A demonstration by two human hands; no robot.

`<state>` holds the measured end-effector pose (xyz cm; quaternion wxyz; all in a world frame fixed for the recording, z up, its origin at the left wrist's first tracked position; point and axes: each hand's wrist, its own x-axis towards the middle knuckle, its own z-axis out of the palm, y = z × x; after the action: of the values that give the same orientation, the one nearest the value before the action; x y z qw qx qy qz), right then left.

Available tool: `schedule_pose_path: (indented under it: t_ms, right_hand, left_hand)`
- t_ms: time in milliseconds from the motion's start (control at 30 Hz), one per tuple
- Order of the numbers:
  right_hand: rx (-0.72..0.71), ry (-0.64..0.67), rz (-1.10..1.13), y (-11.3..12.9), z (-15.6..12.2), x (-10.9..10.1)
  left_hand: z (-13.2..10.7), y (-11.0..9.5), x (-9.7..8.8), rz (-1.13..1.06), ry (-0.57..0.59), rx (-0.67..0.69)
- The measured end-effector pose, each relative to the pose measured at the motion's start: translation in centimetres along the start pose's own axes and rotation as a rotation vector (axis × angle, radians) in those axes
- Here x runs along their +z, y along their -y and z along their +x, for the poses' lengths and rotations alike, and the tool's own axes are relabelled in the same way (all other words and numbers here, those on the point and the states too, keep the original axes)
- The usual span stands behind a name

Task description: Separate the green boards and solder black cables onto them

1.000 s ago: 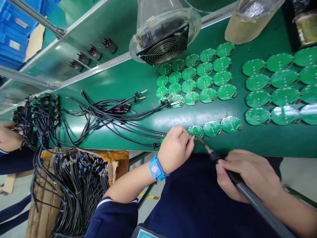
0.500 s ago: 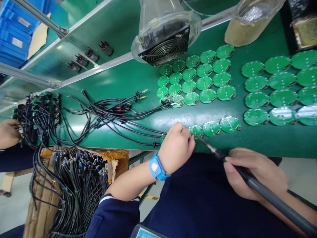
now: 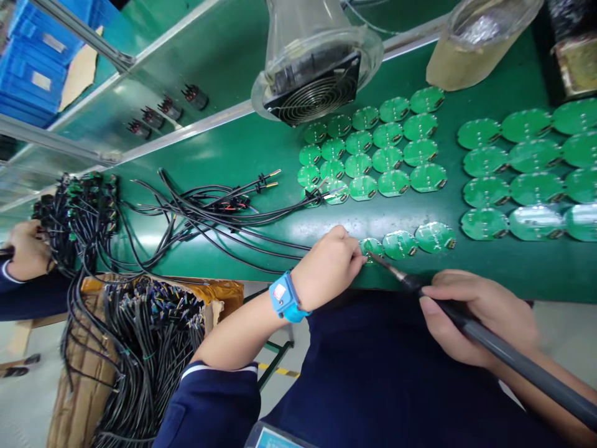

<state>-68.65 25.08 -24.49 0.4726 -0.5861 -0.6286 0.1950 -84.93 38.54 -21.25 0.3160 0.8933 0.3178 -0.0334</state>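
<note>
In the head view, my right hand (image 3: 480,317) grips a soldering iron (image 3: 504,351) like a pen. The iron's tip touches or nearly touches a round green circuit board (image 3: 372,247), the leftmost visible board of the front row. My left hand (image 3: 333,264) is closed in a pinch at that board's left edge; what its fingertips hold is hidden. Black cables (image 3: 261,249) run in from the left and pass out of sight behind this hand. Two more boards, one in the middle (image 3: 400,244) and one at the right (image 3: 435,237), lie in the same row.
Rows of green boards (image 3: 387,158) lie behind, with more boards (image 3: 534,186) at the right. A fan (image 3: 317,93) hangs over the bench. Left are a cable pile (image 3: 88,218), another person's hand (image 3: 28,249) and a cable-filled carton (image 3: 88,373). A cup (image 3: 459,62) stands at the back.
The view has shifted slightly. My left wrist has dropped back a little to the left, while the iron's tip stays at the same board. The other person's hand has moved slightly.
</note>
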Motion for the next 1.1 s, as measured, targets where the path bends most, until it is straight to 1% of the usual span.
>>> schedule_pose_path:
  t_ms: [100, 300, 533, 633, 700, 733, 800, 833, 900, 967, 1033, 1100]
  right_hand:
    - [-0.047, -0.006, -0.024, -0.2, 0.0, 0.0]
    - [-0.073, -0.006, -0.055, 0.0, -0.1, 0.1]
    - [-0.069, -0.016, -0.059, 0.4, 0.4, 0.2]
    - [-0.063, -0.019, -0.034, 0.3, 0.1, 0.2]
    - [-0.02, -0.064, -0.002, 0.0, -0.3, 0.0]
    - [0.024, -0.094, 0.027, -0.2, -0.5, -0.2]
    - [0.091, -0.157, 0.118, -0.7, -0.7, -0.6]
    - [0.096, -0.177, 0.172, -1.0, -0.7, -0.8]
    - [0.046, -0.166, 0.267, -1.6, -0.4, -1.2]
    - [-0.02, -0.177, 0.296, -2.2, -0.1, -1.5]
    - [-0.026, -0.213, 0.311, -2.7, -0.1, -1.5]
    - [-0.013, -0.278, 0.339, -3.2, -0.4, -1.3]
  left_hand:
    - [0.3, 0.3, 0.0, -0.001, 0.013, 0.033]
    - [0.3, 0.7, 0.3, 0.013, -0.016, 0.086]
    - [0.3, 0.6, 0.4, 0.024, -0.034, 0.054]
    - [0.5, 0.6, 0.3, 0.026, -0.037, 0.051]
    - [0.7, 0.6, 0.2, 0.032, -0.038, 0.054]
    - [0.8, 0.5, 0.2, 0.034, -0.035, 0.051]
    - [0.9, 0.5, 0.1, 0.035, -0.024, 0.039]
    - [0.9, 0.4, 0.0, 0.033, -0.019, 0.03]
    - [0.9, 0.2, -0.1, 0.022, -0.022, 0.003]
    - [0.7, -0.1, -0.2, 0.015, -0.041, -0.043]
    - [0.6, -0.2, -0.3, 0.031, -0.061, -0.076]
    - [0.7, -0.1, -0.6, 0.08, -0.107, -0.059]
